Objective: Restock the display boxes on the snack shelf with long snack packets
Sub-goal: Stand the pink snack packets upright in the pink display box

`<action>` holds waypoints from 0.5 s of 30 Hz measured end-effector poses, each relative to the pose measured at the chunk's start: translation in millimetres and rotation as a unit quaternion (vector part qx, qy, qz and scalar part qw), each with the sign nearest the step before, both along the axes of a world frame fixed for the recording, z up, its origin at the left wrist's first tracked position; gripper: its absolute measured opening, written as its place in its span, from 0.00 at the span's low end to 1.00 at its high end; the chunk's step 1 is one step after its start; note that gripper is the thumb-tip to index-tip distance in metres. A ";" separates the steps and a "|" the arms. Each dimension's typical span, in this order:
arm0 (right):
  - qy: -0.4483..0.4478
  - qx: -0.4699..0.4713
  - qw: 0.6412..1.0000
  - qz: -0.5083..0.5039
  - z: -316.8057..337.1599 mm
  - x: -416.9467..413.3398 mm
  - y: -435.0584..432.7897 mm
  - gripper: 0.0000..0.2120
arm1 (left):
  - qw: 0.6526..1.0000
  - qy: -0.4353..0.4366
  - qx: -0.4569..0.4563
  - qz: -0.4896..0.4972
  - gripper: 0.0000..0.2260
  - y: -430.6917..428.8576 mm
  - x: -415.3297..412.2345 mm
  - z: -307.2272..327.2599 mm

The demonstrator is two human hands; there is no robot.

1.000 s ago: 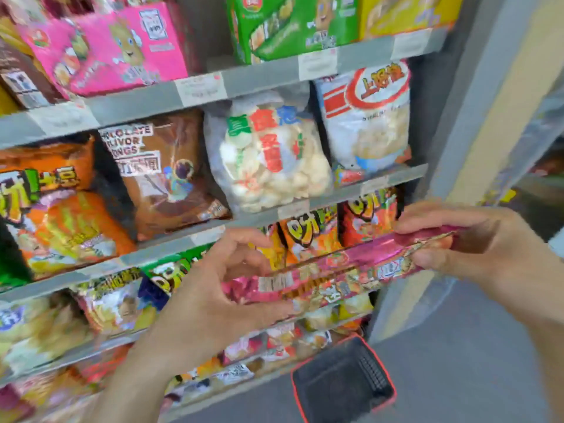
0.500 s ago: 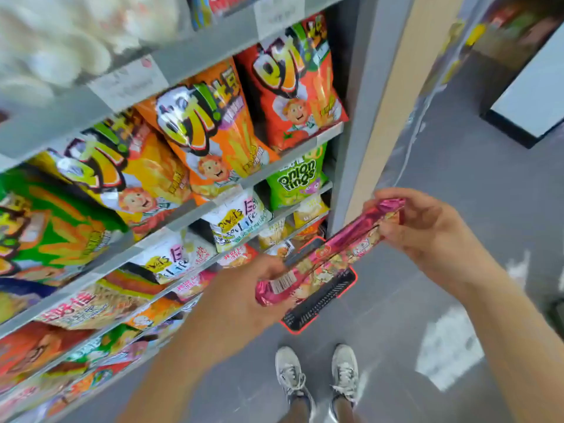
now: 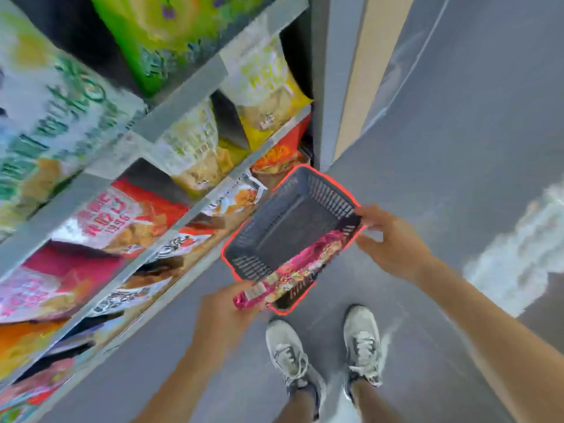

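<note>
Slanting near-left to far-right over a grey basket (image 3: 331, 179), long glossy pink snack packet (image 3: 300, 265) — left hand (image 3: 225, 315) pinching its near end, right hand (image 3: 393, 248) blurred, grip unclear.

You have one long pink snack packet (image 3: 293, 270) in view and one dark basket (image 3: 323, 190) with a red rim. Two hands show: your left hand (image 3: 225, 312) and right hand (image 3: 393, 248). There are two grey shoes (image 3: 290, 352). The bags on the shelf (image 3: 183, 96) number roughly ten, too blurred to count exactly.

Left hand (image 3: 225, 303) gripping, right hand (image 3: 393, 242) fingers parted, arms reaching down
</note>
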State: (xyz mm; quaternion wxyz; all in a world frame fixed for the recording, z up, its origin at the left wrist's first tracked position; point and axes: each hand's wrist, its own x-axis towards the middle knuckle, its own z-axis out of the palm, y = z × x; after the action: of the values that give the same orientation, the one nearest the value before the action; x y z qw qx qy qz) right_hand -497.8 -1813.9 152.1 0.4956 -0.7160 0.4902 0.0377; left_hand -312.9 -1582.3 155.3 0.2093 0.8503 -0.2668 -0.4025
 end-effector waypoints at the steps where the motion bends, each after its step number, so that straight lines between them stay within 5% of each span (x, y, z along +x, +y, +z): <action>1: 0.028 -0.019 0.999 0.010 -29.9 -0.3 0.3 0.22 | 1.000 -0.005 0.013 0.010 0.05 -0.7 3.0 -32.9; 6: 0.152 -0.157 0.975 0.039 -151.6 -0.4 -7.7 0.25 | 0.997 -0.065 0.046 0.007 0.03 -30.0 17.1 -186.6; 10: 0.164 -0.190 0.966 0.065 -214.0 8.9 -18.2 0.31 | 0.988 -0.128 0.087 -0.013 0.06 -64.4 24.1 -282.0; 15: 0.137 -0.292 0.944 0.067 -244.0 6.1 -24.8 0.26 | 0.986 -0.124 0.112 0.006 0.09 -85.4 18.8 -357.2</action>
State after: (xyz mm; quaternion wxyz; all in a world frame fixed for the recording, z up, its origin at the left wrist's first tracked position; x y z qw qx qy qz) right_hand -491.7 -1838.6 -91.9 0.1889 -0.8484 0.4938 0.0240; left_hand -294.1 -1667.7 -201.8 0.0799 0.9133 -0.2389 -0.3201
